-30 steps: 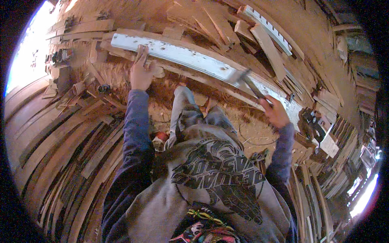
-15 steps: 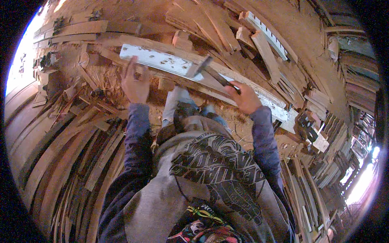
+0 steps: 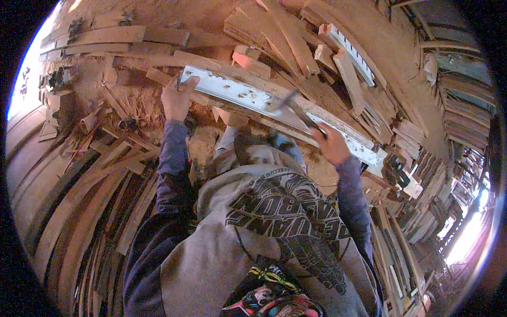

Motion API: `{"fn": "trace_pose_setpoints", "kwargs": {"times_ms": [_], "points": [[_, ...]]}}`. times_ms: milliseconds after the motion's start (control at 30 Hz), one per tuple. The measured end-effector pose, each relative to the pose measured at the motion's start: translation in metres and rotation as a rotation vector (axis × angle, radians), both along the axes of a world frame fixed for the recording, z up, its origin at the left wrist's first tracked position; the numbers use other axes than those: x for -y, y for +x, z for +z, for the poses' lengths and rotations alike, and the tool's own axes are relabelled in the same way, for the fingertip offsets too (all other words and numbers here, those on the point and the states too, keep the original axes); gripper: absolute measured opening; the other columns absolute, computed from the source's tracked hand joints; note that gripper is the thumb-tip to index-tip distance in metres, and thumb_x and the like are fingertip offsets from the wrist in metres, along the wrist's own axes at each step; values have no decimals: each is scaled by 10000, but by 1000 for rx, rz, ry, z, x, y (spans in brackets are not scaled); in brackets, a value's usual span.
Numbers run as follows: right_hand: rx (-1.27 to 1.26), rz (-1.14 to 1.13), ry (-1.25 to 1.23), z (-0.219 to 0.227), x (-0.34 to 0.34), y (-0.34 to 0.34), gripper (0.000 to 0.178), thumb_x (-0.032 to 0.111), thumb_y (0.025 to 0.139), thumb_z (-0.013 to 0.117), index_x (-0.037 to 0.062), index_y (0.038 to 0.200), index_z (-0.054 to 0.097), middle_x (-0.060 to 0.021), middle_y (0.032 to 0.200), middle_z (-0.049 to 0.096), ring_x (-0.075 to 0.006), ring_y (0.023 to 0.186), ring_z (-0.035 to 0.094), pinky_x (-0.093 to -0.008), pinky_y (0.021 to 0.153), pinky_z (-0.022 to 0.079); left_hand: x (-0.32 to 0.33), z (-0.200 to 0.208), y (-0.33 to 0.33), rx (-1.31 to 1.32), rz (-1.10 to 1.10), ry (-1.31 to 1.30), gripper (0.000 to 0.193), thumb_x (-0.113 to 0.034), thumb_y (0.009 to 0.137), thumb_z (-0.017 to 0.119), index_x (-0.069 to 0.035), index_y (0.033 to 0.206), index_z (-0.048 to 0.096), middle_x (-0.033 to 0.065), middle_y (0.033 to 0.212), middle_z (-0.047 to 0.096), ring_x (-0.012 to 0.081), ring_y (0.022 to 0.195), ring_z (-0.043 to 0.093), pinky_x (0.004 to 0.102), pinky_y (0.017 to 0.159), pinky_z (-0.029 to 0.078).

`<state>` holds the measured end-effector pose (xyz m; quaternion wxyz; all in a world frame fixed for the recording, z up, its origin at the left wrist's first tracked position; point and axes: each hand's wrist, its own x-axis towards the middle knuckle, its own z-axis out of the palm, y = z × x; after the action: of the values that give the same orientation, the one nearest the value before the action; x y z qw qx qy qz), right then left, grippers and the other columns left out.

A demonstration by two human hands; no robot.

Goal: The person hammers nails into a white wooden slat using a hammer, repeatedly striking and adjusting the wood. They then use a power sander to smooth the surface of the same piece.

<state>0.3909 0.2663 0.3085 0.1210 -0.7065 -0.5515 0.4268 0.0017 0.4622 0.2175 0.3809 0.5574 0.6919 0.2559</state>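
Upper L of pic: L hand [image 3: 177, 100], arm stretched up, grips end of white board [image 3: 215, 87]. R of ctr: R hand [image 3: 332, 145] wraps hammer [image 3: 304, 115] w/ bent fingers.

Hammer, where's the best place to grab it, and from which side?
Probably grab the hammer by its handle's bare-hand end, from the lower right, where the right hand already grips. The handle is long, thin and slants that way, with the blurred head over the white board.

Grey top [image 3: 211, 232] w/ lg blk print [image 3: 280, 198] — dk blue sleeves [image 3: 173, 164].
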Motion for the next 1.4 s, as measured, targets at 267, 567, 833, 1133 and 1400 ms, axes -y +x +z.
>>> {"fn": "trace_pose_setpoints", "kwargs": {"times_ms": [267, 567, 833, 1133, 1400], "points": [[143, 11, -98, 8, -48, -40, 552, 449, 929, 575, -28, 1206, 603, -259, 1179, 621, -378, 1135, 590, -391, 975, 453, -14, 1, -17, 44, -82, 56, 448, -408, 817, 712, -37, 1068, 709, 143, 928, 719, 217, 871, 675, 353, 841, 493], [184, 2, -52, 9, -31, -43, 526, 425, 935, 584, -40, 1180, 602, -244, 1123, 651, -355, 1074, 626, -386, 937, 470, -14, 5, -19, 218, -73, 25, 404, -355, 830, 717, -28, 1067, 712, 107, 900, 726, 175, 845, 670, 305, 829, 492], [10, 48, 9, -14, -77, -96, 447, 378, 954, 552, 2, 1188, 613, -264, 1100, 636, -386, 1040, 625, -398, 911, 476, -11, -5, -11, -57, -44, 415, 314, -233, 888, 625, 5, 1092, 640, 213, 1014, 660, 331, 941, 631, 395, 816, 492], [42, -67, -137, 2, -8, -34, 547, 464, 946, 530, -54, 1100, 618, -218, 936, 661, -293, 828, 634, -390, 762, 501, 7, -10, 9, 471, 187, 243, 269, -153, 906, 570, -12, 1132, 607, 159, 1083, 638, 330, 1013, 594, 414, 908, 470], [61, 213, -29, -11, -115, -129, 615, 505, 936, 515, -38, 1214, 592, -287, 1153, 618, -398, 1107, 592, -444, 957, 446, 2, 12, 4, -57, -19, 92, 364, -209, 857, 628, -25, 1171, 610, 202, 1092, 625, 377, 1032, 604, 440, 886, 492]]}}
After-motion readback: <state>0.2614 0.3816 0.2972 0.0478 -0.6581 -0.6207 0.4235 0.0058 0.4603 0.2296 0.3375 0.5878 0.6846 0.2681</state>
